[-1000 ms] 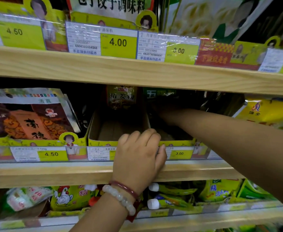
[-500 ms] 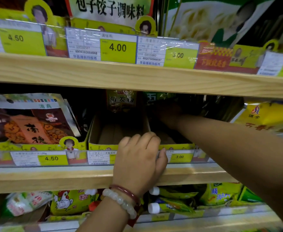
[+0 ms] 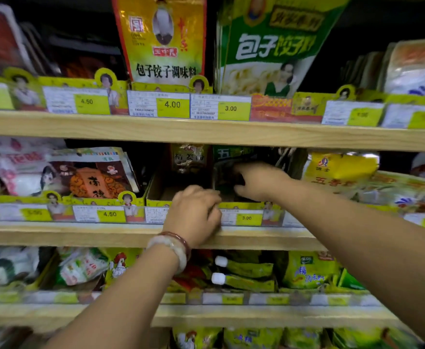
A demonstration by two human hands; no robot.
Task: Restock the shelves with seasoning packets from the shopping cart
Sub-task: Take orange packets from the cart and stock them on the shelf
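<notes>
Right hand (image 3: 256, 181): reached into the middle shelf, thumb and fingers curled round a dark green seasoning packet (image 3: 227, 172) standing in the right-hand display tray (image 3: 241, 205). The packet is pinched near its middle; it is judged to be held so in order to be seated upright against the packets behind it, or straightened. The grip is partly blurred.

Left hand (image 3: 193, 212): fingers curled over the front lip of the yellow cardboard trays, at the divider between the two. Nothing is carried; the tray edge is gripped, presumably to steady the tray against being pushed backward while the packet is worked in. A bead bracelet (image 3: 173, 248) is worn at the wrist.

Left-hand display tray (image 3: 156, 195): largely bare cardboard, with a brown packet (image 3: 187, 159) standing at its back.

Middle shelf (image 3: 80, 233): a wooden board with a price-label strip; a tag marked 3.00 (image 3: 246, 218) sits below the tray being filled. A brown-and-orange pouch (image 3: 93, 177) leans to the left, a yellow five-spice packet (image 3: 337, 172) to the right.

Upper shelf (image 3: 206, 133): a yellow dumpling-seasoning pouch (image 3: 163, 39) and a green pouch (image 3: 269, 46) stand upright, fronts outward for reading.

Lower shelf (image 3: 231, 316): chicken-printed sachets (image 3: 120, 268) and white-capped tubes (image 3: 241, 273) are laid flat.

Shopping cart: not in view.
</notes>
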